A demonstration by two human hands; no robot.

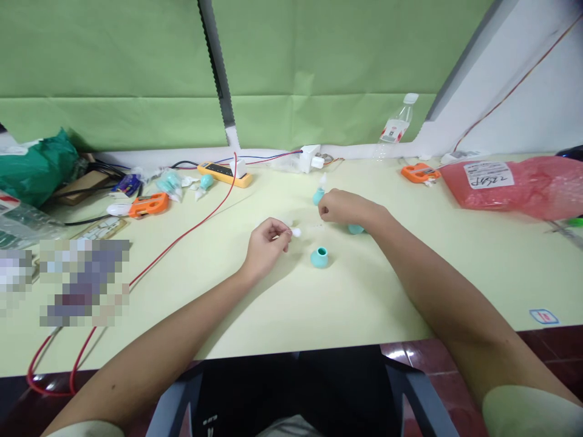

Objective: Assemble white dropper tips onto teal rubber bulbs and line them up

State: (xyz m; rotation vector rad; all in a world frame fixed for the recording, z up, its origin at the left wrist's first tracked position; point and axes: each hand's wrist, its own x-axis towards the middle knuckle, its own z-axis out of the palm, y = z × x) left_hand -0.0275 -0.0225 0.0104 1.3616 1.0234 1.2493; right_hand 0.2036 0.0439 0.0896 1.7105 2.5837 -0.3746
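My left hand [266, 243] rests on the pale yellow table [355, 291] with its fingers pinched on a small white piece [296, 232]. My right hand [339, 206] lies further back, fingers curled closed beside a teal part with a white tip [319, 193]; whether it grips that part I cannot tell. A teal bulb [320, 257] with an open neck stands upright between and in front of both hands. Another teal piece [356, 229] peeks out under my right wrist.
A yellow power strip [225, 172] and red cable [191, 227] lie at the back left, near orange tools [149, 204] and bagged teal parts [169, 182]. A green bag [36, 164] sits far left. A plastic bottle [395, 128], orange tool [419, 173] and pink bag [514, 185] are at the right.
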